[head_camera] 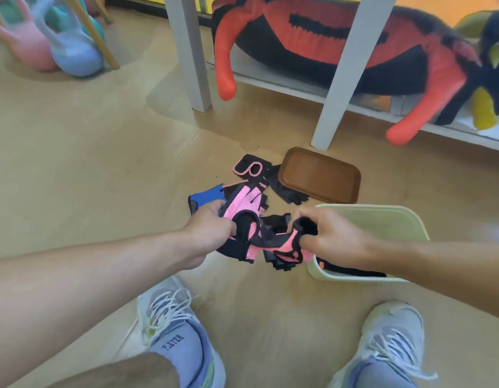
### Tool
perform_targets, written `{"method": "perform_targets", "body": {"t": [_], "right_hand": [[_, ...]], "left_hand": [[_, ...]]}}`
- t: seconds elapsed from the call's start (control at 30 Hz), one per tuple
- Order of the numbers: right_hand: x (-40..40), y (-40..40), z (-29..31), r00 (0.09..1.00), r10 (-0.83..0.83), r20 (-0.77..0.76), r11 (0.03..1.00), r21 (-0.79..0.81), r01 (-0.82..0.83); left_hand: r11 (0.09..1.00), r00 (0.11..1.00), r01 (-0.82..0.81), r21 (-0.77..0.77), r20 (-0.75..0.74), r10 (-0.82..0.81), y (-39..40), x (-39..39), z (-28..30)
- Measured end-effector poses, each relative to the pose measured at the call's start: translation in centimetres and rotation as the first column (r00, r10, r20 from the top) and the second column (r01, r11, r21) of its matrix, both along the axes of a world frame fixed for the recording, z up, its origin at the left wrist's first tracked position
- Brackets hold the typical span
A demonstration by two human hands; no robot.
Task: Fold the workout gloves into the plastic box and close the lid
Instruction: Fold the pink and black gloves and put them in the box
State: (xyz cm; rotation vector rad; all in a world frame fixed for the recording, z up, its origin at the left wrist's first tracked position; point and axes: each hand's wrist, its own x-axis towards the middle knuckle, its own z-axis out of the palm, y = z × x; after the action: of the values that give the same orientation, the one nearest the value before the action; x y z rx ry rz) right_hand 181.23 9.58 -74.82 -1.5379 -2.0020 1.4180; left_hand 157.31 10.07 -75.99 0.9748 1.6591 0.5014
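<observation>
Both hands hold pink and black workout gloves above the floor. My left hand grips one pink-and-black glove by its edge. My right hand pinches a second pink-and-black glove at its cuff. These two gloves hang together between my hands. The pale green plastic box stands open on the floor under my right hand, with a dark item inside it. Its brown lid lies flat behind the box. Another black glove with pink trim and a blue glove lie on the floor.
My two feet in white sneakers stand near the bottom of the view. White shelf legs rise behind the lid, with a large red and black plush toy on the low shelf. Pastel kettlebells sit at the far left.
</observation>
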Motion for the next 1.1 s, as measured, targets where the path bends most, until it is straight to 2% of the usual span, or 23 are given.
{"method": "perform_targets", "body": {"t": [0.1,0.17,0.27,0.33,0.47,0.53,0.6,0.67,0.77,0.87,0.97,1.03,1.1], "right_hand": [[0.3,-0.9,-0.7,0.981,0.185,0.067,0.983,0.001,-0.185],[0.6,-1.5,-1.2,0.956,0.252,0.153,0.966,0.026,-0.259],[1.1,-2.6,-2.0,0.913,0.294,0.281,0.943,0.072,-0.326],[1.2,-3.3,-2.3,0.884,0.301,0.358,0.94,0.045,-0.339],[0.4,-4.4,-2.0,0.844,0.32,0.431,0.922,0.064,-0.382],[-0.3,-4.5,-1.5,0.873,0.267,0.408,0.926,0.141,-0.35],[-1.0,-4.3,-1.0,0.929,0.179,0.324,0.94,0.224,-0.259],[-1.3,-4.0,-0.6,0.963,0.108,0.245,0.951,0.258,-0.172],[-1.4,-3.4,-0.2,0.966,0.095,0.239,0.951,0.264,-0.159],[-1.0,-3.1,-0.2,0.975,0.075,0.209,0.951,0.279,-0.133],[-0.3,-3.2,-0.7,0.979,0.042,0.197,0.96,0.262,-0.094],[0.2,-3.4,-1.2,0.987,0.022,0.16,0.967,0.246,-0.061],[0.4,-3.5,-1.5,0.995,-0.012,0.096,0.97,0.244,-0.012]], "left_hand": [[1.0,0.999,0.029,-0.002,-0.042,-0.029,-0.9,0.9,-0.1],[0.999,0.999,0.027,-0.024,-0.046,-0.028,-1.4,1.5,-0.1],[0.999,0.999,-0.016,-0.039,-0.03,0.015,-1.7,2.0,0.0],[0.998,0.998,-0.051,-0.038,-0.022,0.05,-1.7,2.0,0.2],[0.996,0.996,-0.071,-0.06,0.05,0.074,-1.4,2.1,0.4],[0.994,0.997,-0.031,-0.101,0.071,0.038,-1.3,2.3,0.3],[0.991,0.996,0.078,-0.106,-0.029,-0.082,-1.4,2.4,0.1],[0.977,0.967,0.199,-0.077,-0.146,-0.209,-1.9,2.6,0.1],[0.965,0.952,0.263,0.022,-0.171,-0.255,-2.3,3.1,0.2],[0.966,0.968,0.249,0.076,-0.05,-0.246,-2.3,4.0,0.7],[0.987,0.971,0.154,-0.033,0.188,-0.145,-2.4,4.6,1.0],[0.978,0.952,0.187,-0.088,0.263,-0.158,-2.4,4.7,0.9],[0.956,0.929,0.277,-0.092,0.28,-0.243,-2.6,4.6,0.8]]}}
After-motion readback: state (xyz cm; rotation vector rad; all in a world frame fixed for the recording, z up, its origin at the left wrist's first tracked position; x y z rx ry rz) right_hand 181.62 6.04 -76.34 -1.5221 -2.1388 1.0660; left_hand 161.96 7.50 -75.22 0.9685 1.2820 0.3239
